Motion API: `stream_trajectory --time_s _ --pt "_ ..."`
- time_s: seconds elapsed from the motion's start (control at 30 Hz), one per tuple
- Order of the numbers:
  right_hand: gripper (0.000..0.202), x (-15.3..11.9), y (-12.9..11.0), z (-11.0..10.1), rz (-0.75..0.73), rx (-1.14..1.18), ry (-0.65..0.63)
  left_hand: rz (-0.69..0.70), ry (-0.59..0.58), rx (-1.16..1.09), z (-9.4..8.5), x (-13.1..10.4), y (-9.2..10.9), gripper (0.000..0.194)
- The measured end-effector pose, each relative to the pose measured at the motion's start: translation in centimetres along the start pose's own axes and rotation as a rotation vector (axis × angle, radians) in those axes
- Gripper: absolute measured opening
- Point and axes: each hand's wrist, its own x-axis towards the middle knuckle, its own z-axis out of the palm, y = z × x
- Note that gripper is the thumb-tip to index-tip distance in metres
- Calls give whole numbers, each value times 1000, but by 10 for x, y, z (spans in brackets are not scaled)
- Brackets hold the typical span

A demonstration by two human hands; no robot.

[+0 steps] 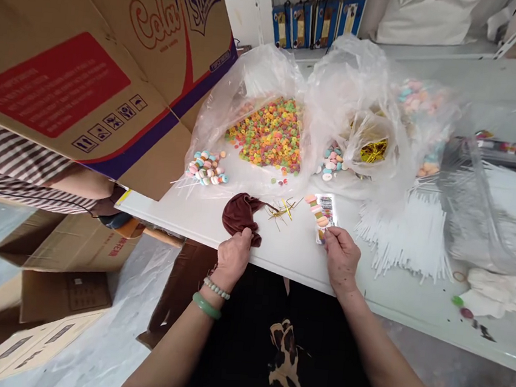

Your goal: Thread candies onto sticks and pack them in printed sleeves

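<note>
My left hand (233,253) is closed on the lower edge of a dark brown cloth (239,213) at the table's front edge. In my right hand (342,256) is a skewer of candy (316,211), its pink, orange and green pieces pointing up and away from me. The skewer passes over a small printed packet (329,209) on the table. Between my hands lie loose gold twist ties (284,210). A pile of filled candy skewers (207,168) rests behind the cloth.
Plastic bags hold small ring candies (270,135), gold ties (373,150) and pastel candies (420,96). Many white sticks (412,232) lie to the right. A large cardboard box (93,50) stands at the left, with a person's striped sleeve (15,155) below it.
</note>
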Motion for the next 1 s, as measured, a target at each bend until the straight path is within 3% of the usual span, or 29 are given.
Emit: stream_trajectory --time_s 0.2,0.33,0.4,0.47,0.53,0.63,0.77,0.87,1.0 --pt "21 15 2 -17 92 220 150 84 -139 -76 -15 3 -7 29" --pt "20 25 9 -28 144 298 190 161 -134 -51 -28 -17 -13 50" --pt "20 26 13 -28 165 313 194 167 -82 24 -40 -29 -5 54" --pt "19 26 15 -26 177 336 184 146 62 86 -57 -37 15 49" --pt "19 26 17 -24 174 356 181 208 190 32 -70 -36 46 38" --pt "20 25 17 -22 153 342 191 375 93 -140 -71 -12 106 32" --pt "21 23 14 -25 120 303 199 295 7 -104 -49 41 169 52" --pt "20 20 9 -29 117 284 181 237 -61 -146 -37 67 184 48" --pt "19 18 6 -28 128 299 131 155 -99 -272 -35 71 172 41"
